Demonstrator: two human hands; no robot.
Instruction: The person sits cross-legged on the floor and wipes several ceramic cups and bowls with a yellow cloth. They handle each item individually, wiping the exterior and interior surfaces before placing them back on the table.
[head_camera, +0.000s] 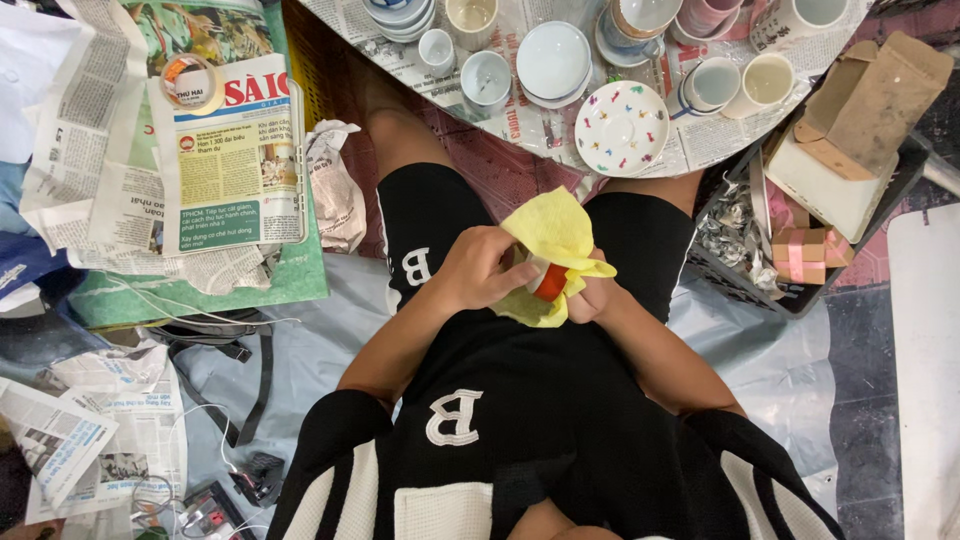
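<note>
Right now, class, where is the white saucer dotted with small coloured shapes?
In the head view, the white dotted saucer lies upper centre on the newspaper-covered table, just beyond the person's knees, below a pale blue bowl.

Two hands (480, 270), one yellow cloth (553, 232), one saucer (621, 128)

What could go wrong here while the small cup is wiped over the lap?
The small red-and-white cup is mostly wrapped in the yellow cloth between the left hand and right hand, so it could slip out. Cups and a patterned saucer crowd the table edge near the knees; a bump might topple them.
</note>
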